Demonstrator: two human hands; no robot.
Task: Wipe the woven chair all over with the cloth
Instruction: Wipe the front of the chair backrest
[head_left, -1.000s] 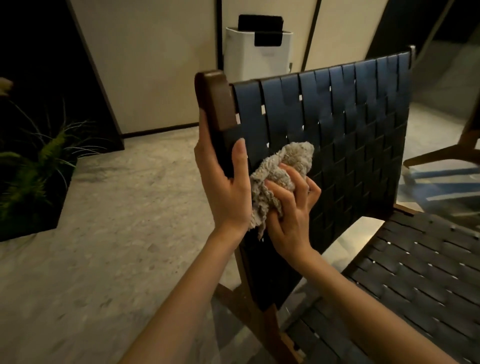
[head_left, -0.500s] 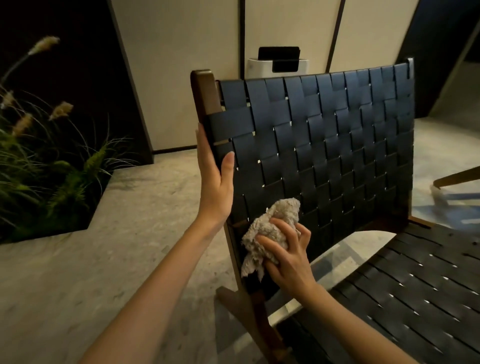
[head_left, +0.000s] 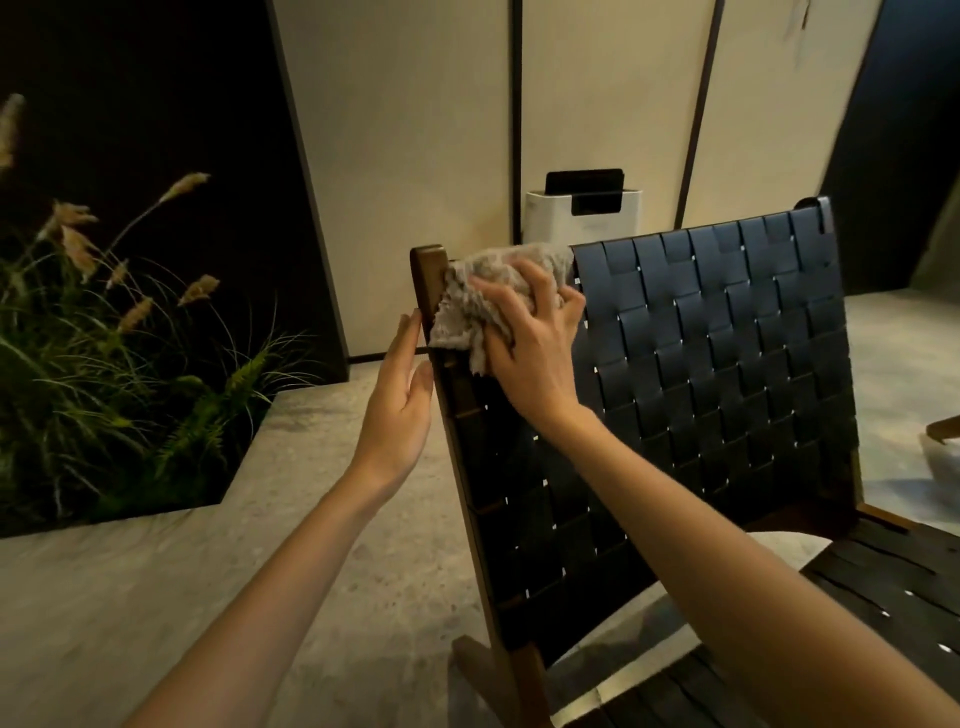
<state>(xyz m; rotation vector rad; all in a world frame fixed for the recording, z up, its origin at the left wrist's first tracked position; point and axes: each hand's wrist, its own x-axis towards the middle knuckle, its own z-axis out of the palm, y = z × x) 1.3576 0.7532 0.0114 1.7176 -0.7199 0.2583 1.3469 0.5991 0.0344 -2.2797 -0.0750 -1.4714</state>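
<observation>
At the top left corner of the back of the chair, your right hand presses the bunched cloth onto the woven straps, touching the wooden post. Your fingers are curled over the cloth and grip it, I think so that it forms a thick pad and does not slip out. Your left hand is flat, with the fingers straight, against the outer side of the same post, and it holds nothing. It seems to brace the chair, so the push of wiping does not tip it. The cloth covers only this corner. The seat is well apart from it, and I cannot tell if it is already wiped.
</observation>
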